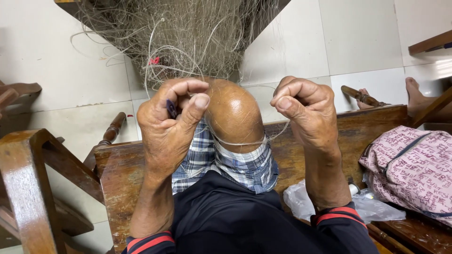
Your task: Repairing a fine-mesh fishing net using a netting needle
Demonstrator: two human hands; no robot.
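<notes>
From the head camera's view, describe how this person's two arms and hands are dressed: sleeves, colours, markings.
Both hands, left hand and right hand, are bare: no gloves, rings or watch visible. The forearms are bare too. Dark navy sleeves are pushed up near the elbows, each cuff edged with red stripes.

The fishing net point(188, 37) is a pale grey-beige tangle with one small red fleck, and the tool point(172, 108) pinched in the left hand point(167, 127) is dark blue. The shorts point(226, 162) are a blue, white and grey plaid, under a black top whose cuffs point(336, 215) carry red stripes. The bench point(117, 169) is glossy reddish-brown wood, the floor tiles point(362, 37) off-white, and the bag point(412, 169) pink (covered in dark scribbled lettering).
</notes>
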